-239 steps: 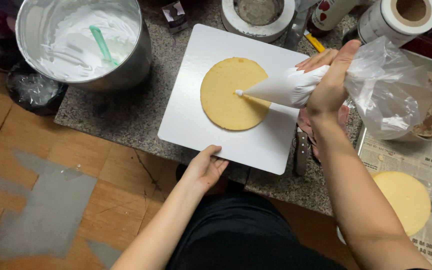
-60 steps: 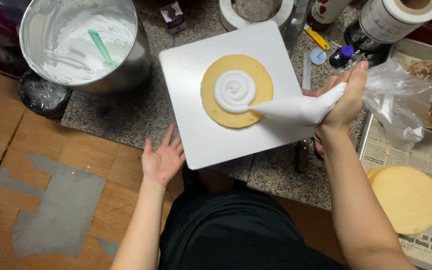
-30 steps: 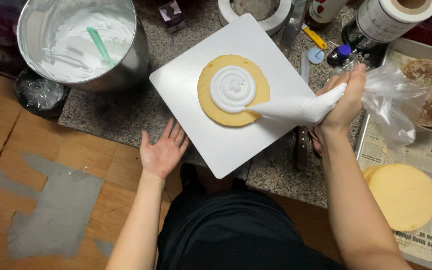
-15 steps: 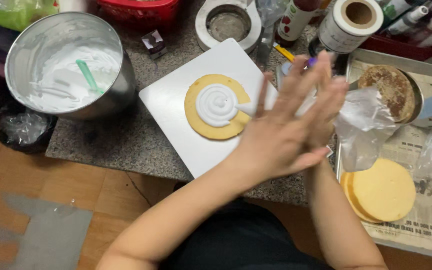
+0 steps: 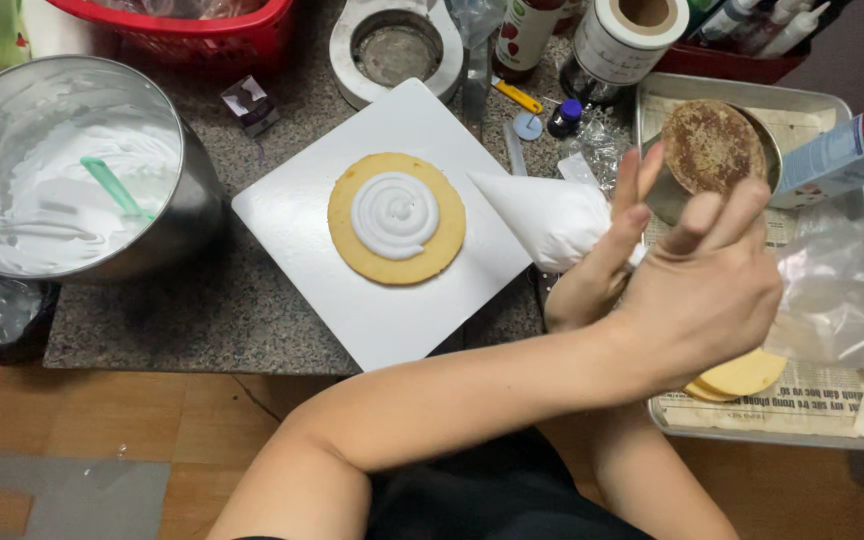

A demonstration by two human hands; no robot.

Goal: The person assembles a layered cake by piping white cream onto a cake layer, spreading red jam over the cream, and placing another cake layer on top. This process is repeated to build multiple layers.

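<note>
Left hand point(image 5: 697, 290): crossed over to the right side, fingers loosely spread, resting on the piping bag point(image 5: 552, 220). Right hand point(image 5: 592, 290): beneath it, wrapped round the bag's middle. Bag: long axis level, tip pointing left at the cake point(image 5: 397, 218), tail trailing right. Cake: round, a white cream spiral at its centre, on a white board point(image 5: 392, 310) left of both hands. Steel bowl point(image 5: 62, 170) of cream: far left on the desk point(image 5: 182, 320).

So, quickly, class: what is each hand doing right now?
Left hand: open, fingers spread, holding nothing.
Right hand: closed around the cream-filled clear plastic piping bag.
</note>
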